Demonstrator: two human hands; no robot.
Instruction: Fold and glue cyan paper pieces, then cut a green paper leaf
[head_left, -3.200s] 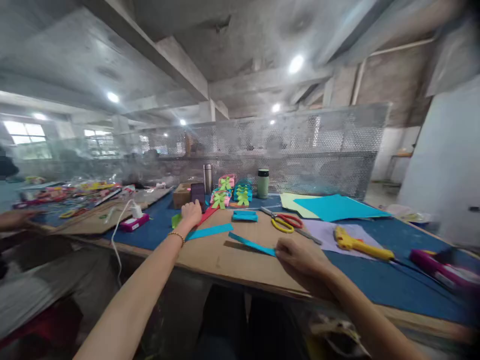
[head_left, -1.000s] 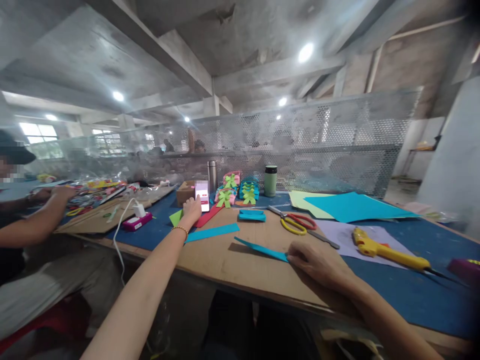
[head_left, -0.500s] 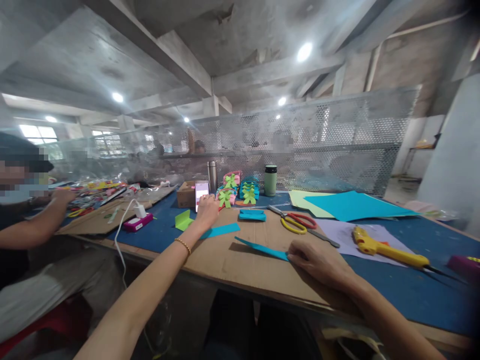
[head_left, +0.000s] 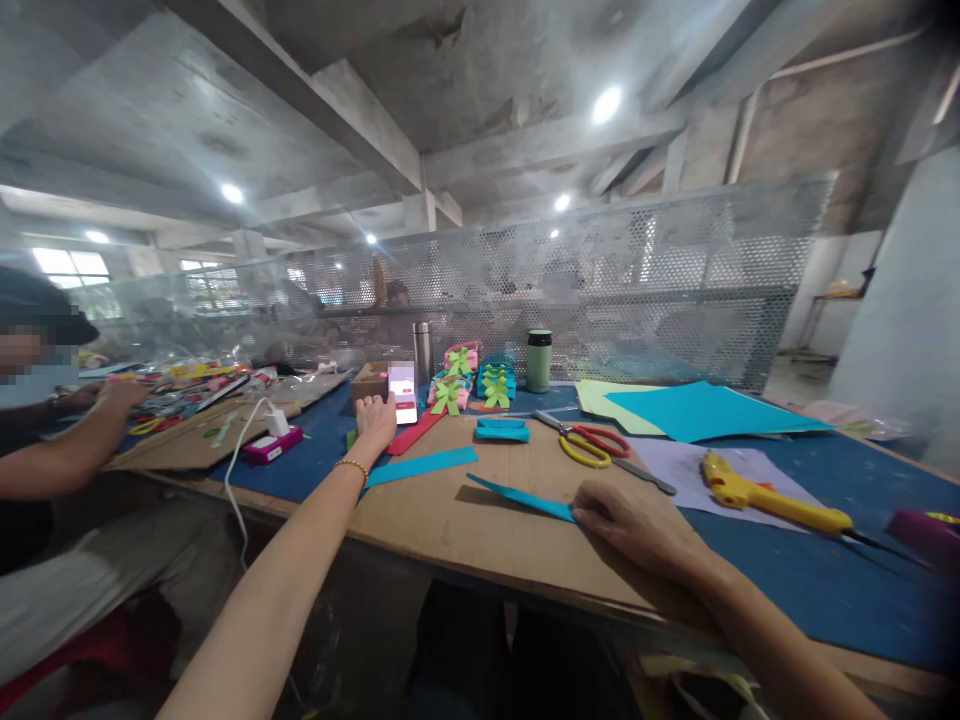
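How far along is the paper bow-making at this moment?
Done: a batch of finished bows stands at the back of the table, and a folded blue piece lies nearby. In hand: the right hand pins a blue paper strip; the left hand is at the lit phone. Left: another blue strip and uncut blue sheets; scissors lie idle.

A blue mat (head_left: 795, 580) covers the table beneath a brown board (head_left: 480, 520). Teal paper strips (head_left: 420, 466) lie at centre, beside a red strip (head_left: 414, 432). The scissors (head_left: 589, 447) have red and yellow handles; the glue gun (head_left: 765, 497) at right is yellow. Lime-green bows (head_left: 495, 387) top pink and teal boxes.
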